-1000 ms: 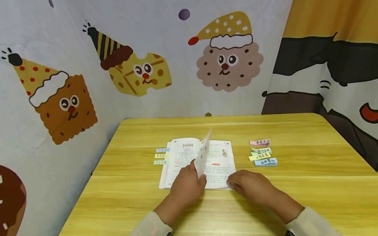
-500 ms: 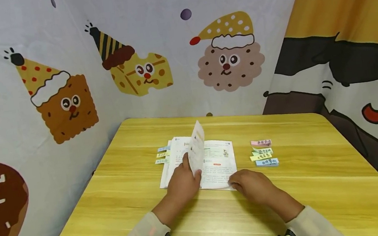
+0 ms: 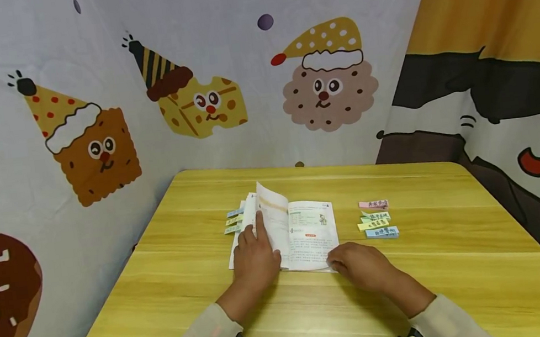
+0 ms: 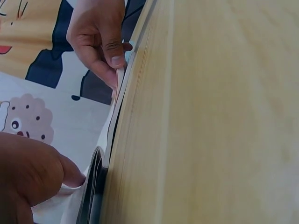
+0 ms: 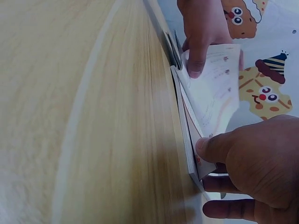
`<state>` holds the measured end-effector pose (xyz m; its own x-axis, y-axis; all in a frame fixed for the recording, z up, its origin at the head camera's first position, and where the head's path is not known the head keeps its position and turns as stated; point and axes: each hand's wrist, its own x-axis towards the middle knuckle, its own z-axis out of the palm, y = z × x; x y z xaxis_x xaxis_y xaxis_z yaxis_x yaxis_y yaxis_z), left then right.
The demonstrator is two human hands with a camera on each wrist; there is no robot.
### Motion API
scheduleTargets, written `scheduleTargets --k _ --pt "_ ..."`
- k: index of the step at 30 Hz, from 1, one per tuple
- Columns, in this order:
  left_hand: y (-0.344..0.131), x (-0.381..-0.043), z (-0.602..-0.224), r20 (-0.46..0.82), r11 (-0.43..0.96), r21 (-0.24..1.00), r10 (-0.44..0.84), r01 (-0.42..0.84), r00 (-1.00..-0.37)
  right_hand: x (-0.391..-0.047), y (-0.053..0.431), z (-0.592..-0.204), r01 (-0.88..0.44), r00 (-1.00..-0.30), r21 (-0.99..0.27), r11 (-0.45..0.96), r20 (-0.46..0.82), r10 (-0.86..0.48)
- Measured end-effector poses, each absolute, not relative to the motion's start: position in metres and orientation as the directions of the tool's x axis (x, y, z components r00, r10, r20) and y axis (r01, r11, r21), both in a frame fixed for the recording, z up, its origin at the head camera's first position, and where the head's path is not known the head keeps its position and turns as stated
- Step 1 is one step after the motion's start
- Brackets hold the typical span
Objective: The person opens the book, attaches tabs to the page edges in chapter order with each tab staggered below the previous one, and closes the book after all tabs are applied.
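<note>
An open book point(image 3: 310, 241) with printed pages lies on the table. My left hand point(image 3: 255, 256) is at its left half, thumb on the front of a curved, raised page point(image 3: 274, 218) and fingers behind it. In the right wrist view, the left thumb point(image 5: 196, 63) presses that page near the spine. My right hand point(image 3: 363, 266) pinches the book's lower right corner, thumb point(image 5: 203, 145) on top and fingers underneath. Blue, yellow and green paper tabs point(image 3: 232, 221) stick out from the book's left edge.
Right of the book, several handwritten sticky strips lie in a column: a pink strip point(image 3: 373, 204), green, a yellow strip point(image 3: 373, 225) and a blue strip point(image 3: 382, 232). The wooden table point(image 3: 208, 331) reaches a cartoon-printed cloth point(image 3: 258, 153) behind.
The raised page has swung over to the left with my left hand, uncovering more of its printed face. My right hand keeps its hold on the lower right corner.
</note>
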<state>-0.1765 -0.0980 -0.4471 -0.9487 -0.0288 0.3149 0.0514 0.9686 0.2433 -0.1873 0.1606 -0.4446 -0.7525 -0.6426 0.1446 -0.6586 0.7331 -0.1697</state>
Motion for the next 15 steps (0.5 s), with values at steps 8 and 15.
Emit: scheduleTargets --k 8,15 --pt "-0.0993 -0.1785 -0.4489 0.313 0.992 0.117 0.011 0.050 -0.950 -0.1867 0.1599 -0.4431 -0.647 -0.763 -0.182 0.741 0.131 -0.634" --pt "-0.0926 -0.1734 -0.4482 0.222 0.976 0.071 0.188 0.208 -0.957 -0.1878 0.1600 -0.4434 -0.652 -0.757 -0.175 0.737 0.116 -0.643"
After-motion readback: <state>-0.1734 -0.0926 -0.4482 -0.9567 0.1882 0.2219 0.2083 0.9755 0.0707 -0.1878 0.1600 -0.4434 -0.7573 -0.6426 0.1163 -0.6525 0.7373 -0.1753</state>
